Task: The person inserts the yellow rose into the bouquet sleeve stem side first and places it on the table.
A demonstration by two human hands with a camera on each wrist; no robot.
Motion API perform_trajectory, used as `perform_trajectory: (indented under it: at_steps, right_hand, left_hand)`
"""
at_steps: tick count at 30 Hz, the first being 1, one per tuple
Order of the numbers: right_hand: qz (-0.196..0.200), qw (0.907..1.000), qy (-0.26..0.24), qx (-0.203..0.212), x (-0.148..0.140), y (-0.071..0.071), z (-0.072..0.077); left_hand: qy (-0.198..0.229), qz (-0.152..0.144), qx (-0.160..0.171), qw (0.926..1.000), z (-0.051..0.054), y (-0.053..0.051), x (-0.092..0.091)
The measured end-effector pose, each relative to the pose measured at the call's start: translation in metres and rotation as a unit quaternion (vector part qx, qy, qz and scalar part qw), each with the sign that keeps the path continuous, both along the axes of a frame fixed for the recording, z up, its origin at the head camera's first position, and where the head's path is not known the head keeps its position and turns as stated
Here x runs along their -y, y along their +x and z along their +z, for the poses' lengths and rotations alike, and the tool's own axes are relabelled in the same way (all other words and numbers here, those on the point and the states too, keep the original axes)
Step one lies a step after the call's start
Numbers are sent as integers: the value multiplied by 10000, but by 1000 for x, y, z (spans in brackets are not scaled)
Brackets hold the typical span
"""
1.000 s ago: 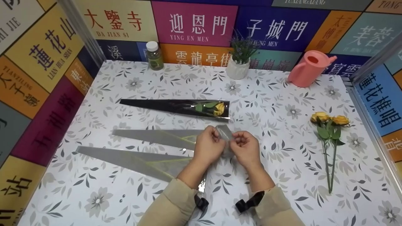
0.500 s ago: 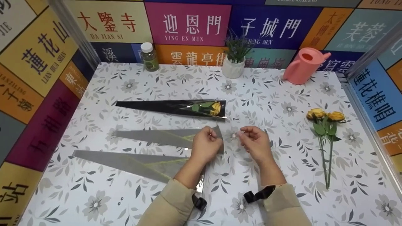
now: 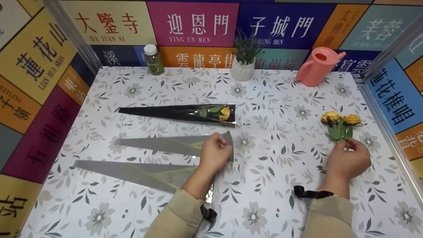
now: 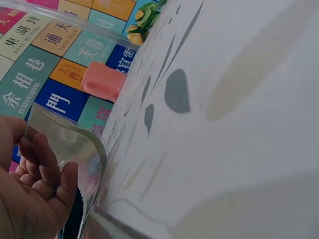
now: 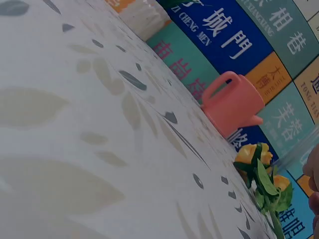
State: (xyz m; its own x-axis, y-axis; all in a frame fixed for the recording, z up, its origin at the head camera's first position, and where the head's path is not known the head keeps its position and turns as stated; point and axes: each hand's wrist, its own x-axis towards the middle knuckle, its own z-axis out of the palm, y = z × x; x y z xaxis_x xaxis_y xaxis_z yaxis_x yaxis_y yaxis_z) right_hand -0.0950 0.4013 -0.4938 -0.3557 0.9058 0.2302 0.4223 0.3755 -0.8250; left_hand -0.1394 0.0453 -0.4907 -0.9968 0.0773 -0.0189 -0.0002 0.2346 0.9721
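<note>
In the head view, my left hand (image 3: 215, 152) pinches the wide mouth of a grey see-through flower sleeve (image 3: 158, 142). Its clear film (image 4: 75, 134) bends up beside the fingers in the left wrist view. My right hand (image 3: 349, 159) is over the stems of two yellow roses (image 3: 340, 120) on the right of the table, fingertips just below the leaves. The hand hides the stems in the head view. Only part of it shows in the right wrist view, so whether it grips the stems is unclear.
A second grey sleeve (image 3: 125, 172) lies nearer me. Farther back is a black sleeve (image 3: 158, 112) with a yellow rose inside. A lidded jar (image 3: 154, 61), a potted plant (image 3: 243, 69) and a pink watering can (image 3: 317, 67) stand along the back wall.
My right hand has left the sleeve's mouth and moved right to the roses. My left hand has stayed at the sleeve.
</note>
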Motion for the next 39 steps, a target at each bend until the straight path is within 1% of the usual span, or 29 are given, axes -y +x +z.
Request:
perform_trajectory:
  at_steps: [2, 4, 5, 7, 10, 12, 16, 18, 23, 26, 28, 31, 33, 35, 37, 39]
  right_hand:
    - [54, 9994, -175, 308, -8, 1, 1]
    - [257, 9963, -404, 717, -14, 2, 2]
    - [409, 9931, -512, 973, -16, 2, 1]
    - [774, 9828, -692, 1528, -18, 2, 2]
    - [1178, 9660, -803, 2159, -20, 2, 2]
    - [1285, 9607, -798, 2327, -20, 1, 2]
    - [1273, 9571, -812, 2471, -21, 1, 3]
    - [1321, 9526, -803, 2619, -21, 1, 4]
    - [1445, 9421, -830, 2909, -22, 3, 7]
    - [1446, 9402, -989, 2922, -22, 4, 12]
    - [1425, 9415, -1081, 2858, -21, 5, 15]
    - [1331, 9498, -1200, 2565, -19, 6, 17]
    - [1292, 9562, -1297, 2285, -17, 5, 18]
    - [1298, 9617, -1488, 1902, -16, 4, 19]
    - [1336, 9648, -1734, 1454, -13, 3, 19]
    - [1363, 9650, -2026, 953, -10, 1, 20]
  left_hand:
    - [22, 15, 43, 10000, 1, 0, 1]
    - [57, 56, 81, 9999, 1, 0, 2]
    - [85, 83, 76, 9999, 1, 1, 3]
    - [129, 141, 61, 9998, 0, 1, 4]
    - [161, 182, -13, 9997, -1, 0, 4]
    - [154, 167, -42, 9997, -2, 0, 4]
    - [120, 134, -27, 9998, -1, -1, 5]
    - [104, 120, 18, 9999, 0, -1, 5]
    - [35, 14, 4, 10000, 2, 0, 3]
    - [-11, -66, -3, 10000, 2, 1, 2]
    - [-72, -77, -31, 9999, 2, 2, 2]
    - [-194, -50, -129, 9997, 1, 3, 1]
    - [-261, -31, -214, 9994, 1, 3, 1]
    - [-288, -30, -251, 9993, 0, 3, 1]
    - [-281, -38, -261, 9993, 1, 3, 1]
    - [-255, -52, -249, 9994, 2, 3, 1]
